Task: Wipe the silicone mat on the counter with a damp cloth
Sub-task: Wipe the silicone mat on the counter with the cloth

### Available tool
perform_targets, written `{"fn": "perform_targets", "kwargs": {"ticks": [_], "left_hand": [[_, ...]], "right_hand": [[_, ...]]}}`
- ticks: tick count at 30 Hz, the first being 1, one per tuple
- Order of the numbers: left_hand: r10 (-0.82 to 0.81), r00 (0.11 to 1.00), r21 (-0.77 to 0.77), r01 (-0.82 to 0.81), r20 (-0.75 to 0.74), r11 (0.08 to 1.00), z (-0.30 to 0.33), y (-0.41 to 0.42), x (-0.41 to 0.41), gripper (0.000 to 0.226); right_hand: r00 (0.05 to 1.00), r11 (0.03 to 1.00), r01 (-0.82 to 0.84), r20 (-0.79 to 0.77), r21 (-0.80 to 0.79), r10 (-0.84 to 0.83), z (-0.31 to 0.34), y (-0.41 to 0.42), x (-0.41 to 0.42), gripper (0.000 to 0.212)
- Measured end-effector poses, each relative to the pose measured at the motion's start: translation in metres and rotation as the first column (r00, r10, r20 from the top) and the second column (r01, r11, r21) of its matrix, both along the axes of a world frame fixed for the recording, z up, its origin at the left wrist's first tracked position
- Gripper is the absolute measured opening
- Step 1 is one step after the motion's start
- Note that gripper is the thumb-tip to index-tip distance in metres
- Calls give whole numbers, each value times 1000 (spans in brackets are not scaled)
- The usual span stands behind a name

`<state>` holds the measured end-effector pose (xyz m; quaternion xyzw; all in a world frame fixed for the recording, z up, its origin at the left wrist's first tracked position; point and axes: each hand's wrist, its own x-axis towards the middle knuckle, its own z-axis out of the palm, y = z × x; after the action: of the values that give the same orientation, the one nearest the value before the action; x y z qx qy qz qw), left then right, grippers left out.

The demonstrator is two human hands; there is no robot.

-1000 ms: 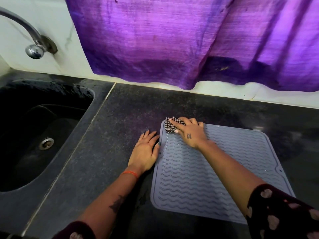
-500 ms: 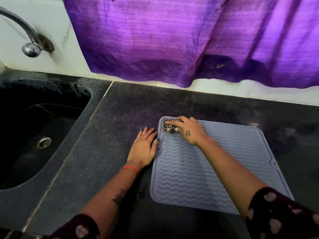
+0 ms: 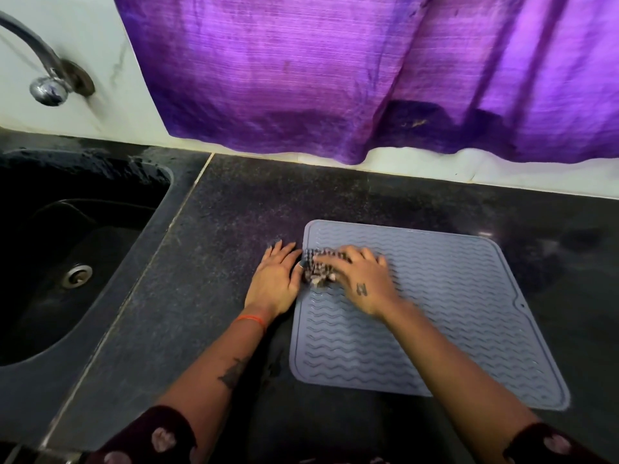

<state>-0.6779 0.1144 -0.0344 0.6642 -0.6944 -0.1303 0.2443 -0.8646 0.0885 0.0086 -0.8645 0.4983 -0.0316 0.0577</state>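
I see one grey-blue square silicone mat with wavy ridges [image 3: 435,313] lying flat on the black speckled stone desk [image 3: 217,262], and I place everything else from that mat. My right hand [image 3: 360,279] rests on the mat's far left corner area, fingers spread over one crumpled black-and-white checked cloth [image 3: 318,267] and pressing it against the ridges; the blur there keeps me from telling whether any finger curls round the cloth. My left hand [image 3: 274,279] lies flat with straight fingers on the desk just beside the mat's left edge, touching or nearly touching it, holding nothing. I judge the wiping to be underway but early: the cloth sits at the far left only, and I cannot tell from any sheen which ridges are already wiped, so the middle, right and near parts seem left to cover. Left of the mat lies one dark sink [image 3: 67,262] with one chrome tap [image 3: 47,85]; behind it hangs one purple curtain [image 3: 335,78].
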Motion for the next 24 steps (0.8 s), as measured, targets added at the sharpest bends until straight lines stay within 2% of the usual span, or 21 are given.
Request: {"fn": "perform_targets", "kwargs": {"ticks": [4, 6, 9, 14, 17, 21, 24], "left_hand": [[-2, 1000, 0, 2, -11, 1000, 1, 1, -1, 60], [-8, 1000, -9, 8, -17, 1000, 1, 2, 0, 67], [-8, 1000, -7, 8, -12, 1000, -1, 2, 2, 73], [2, 1000, 8, -2, -8, 1000, 1, 1, 1, 58], [-3, 1000, 7, 3, -9, 1000, 2, 2, 0, 58], [-5, 1000, 11, 5, 2, 1000, 2, 3, 0, 58], [-2, 1000, 21, 2, 2, 1000, 2, 2, 0, 58]], "right_hand": [[1000, 1000, -6, 11, -19, 6, -11, 18, -2, 46], [999, 999, -29, 15, 39, 29, -1, 7, 1, 44], [999, 999, -35, 39, 30, 34, 7, 10, -2, 42], [999, 997, -13, 52, -82, 17, -18, 60, -10, 52], [999, 1000, -27, 32, -3, 28, -5, 45, -10, 48], [996, 998, -64, 61, -3, 64, -1, 63, -9, 46], [998, 998, -39, 53, -44, 42, -18, 94, -4, 55]]}}
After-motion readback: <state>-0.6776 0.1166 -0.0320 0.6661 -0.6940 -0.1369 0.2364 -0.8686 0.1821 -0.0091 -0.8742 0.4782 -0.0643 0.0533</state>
